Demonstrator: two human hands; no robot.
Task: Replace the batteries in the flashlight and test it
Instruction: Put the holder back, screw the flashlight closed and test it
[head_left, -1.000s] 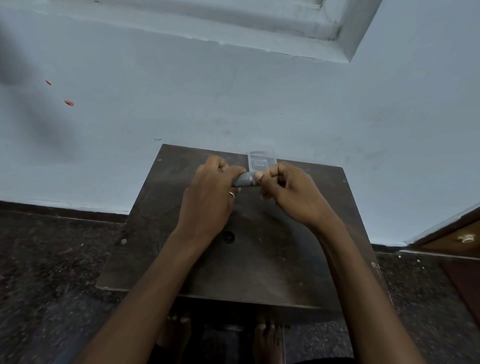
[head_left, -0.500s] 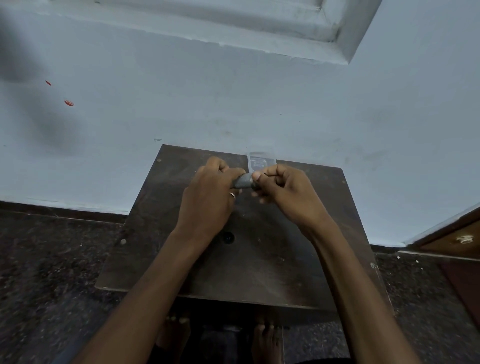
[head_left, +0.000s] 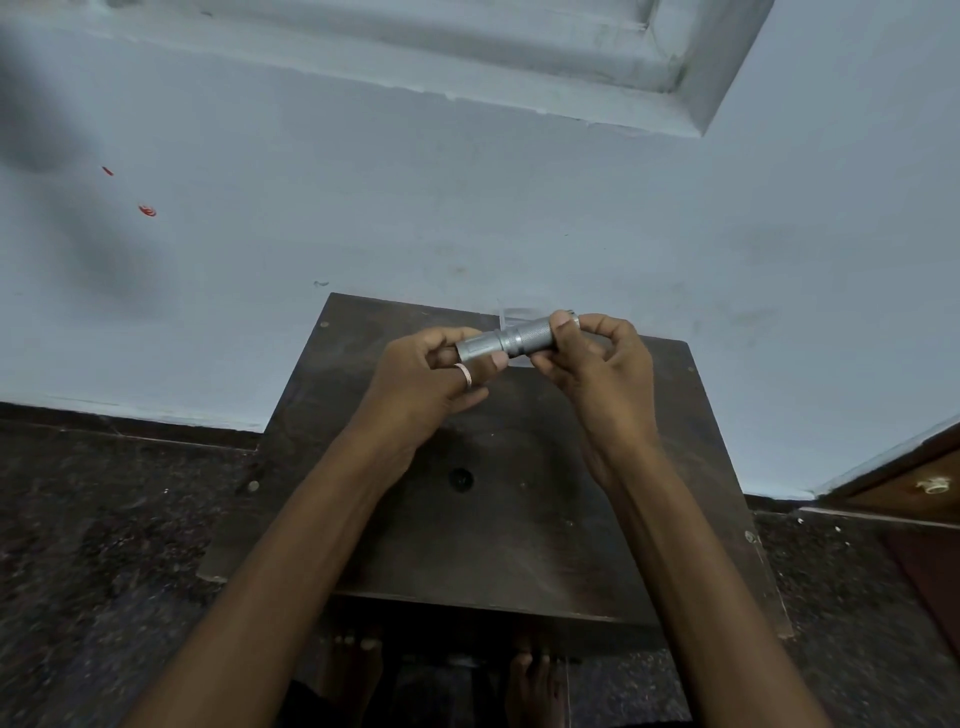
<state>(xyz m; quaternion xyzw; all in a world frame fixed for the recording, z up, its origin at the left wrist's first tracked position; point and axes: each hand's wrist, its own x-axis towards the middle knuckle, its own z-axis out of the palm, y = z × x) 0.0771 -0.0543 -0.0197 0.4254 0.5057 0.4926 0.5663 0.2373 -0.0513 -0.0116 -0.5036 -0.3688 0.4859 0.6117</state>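
Head view shows us the small silver knurled metal flashlight (head_left: 511, 338) lifted above the dark square wooden table (head_left: 519, 519), lying level between both hands. Our left hand (head_left: 431, 379) closes its fingers on the left end; our right hand (head_left: 592, 358) pinches the right end with thumb and fingertips. We judge this two-ended hold lets one hand steady the body while the other twists a cap. A clear plastic package (head_left: 511, 314) sits behind it on the table; we cannot tell what is inside.
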